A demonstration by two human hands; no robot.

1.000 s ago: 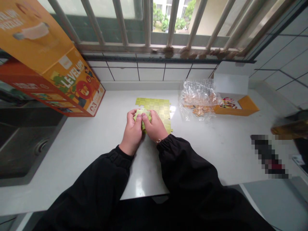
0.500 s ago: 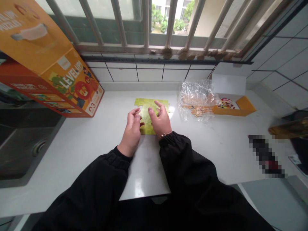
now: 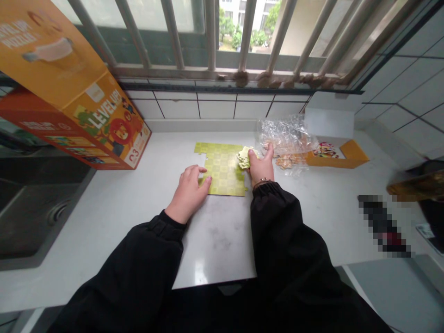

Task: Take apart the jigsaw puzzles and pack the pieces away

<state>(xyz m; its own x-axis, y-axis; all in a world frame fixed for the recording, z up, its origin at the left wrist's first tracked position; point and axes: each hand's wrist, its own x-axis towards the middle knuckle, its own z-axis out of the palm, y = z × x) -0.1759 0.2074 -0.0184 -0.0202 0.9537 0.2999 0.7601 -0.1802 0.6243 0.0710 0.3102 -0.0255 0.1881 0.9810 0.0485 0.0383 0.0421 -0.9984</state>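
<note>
A yellow-green checkered sheet of joined puzzle pieces (image 3: 224, 171) lies flat on the white counter, with jigsaw tabs along its sides. My right hand (image 3: 262, 167) grips a pile of pale yellow puzzle pieces (image 3: 244, 157) at the sheet's upper right edge, thumb on top. At the sheet's left edge, my left hand (image 3: 190, 190) rests with fingers slightly curled and thumb apart, holding nothing that I can see.
A large orange puzzle box (image 3: 111, 125) stands at the left beside a dark sink (image 3: 31, 208). Clear plastic wrap (image 3: 286, 134) with orange pieces lies right, against a small open box (image 3: 338, 159). Barred window behind; a pixelated dark object (image 3: 383, 224) lies far right.
My right hand has moved right, off the middle of the sheet, with the pale pieces in it. My left hand has shifted slightly down and turned. More of the checkered sheet shows.
</note>
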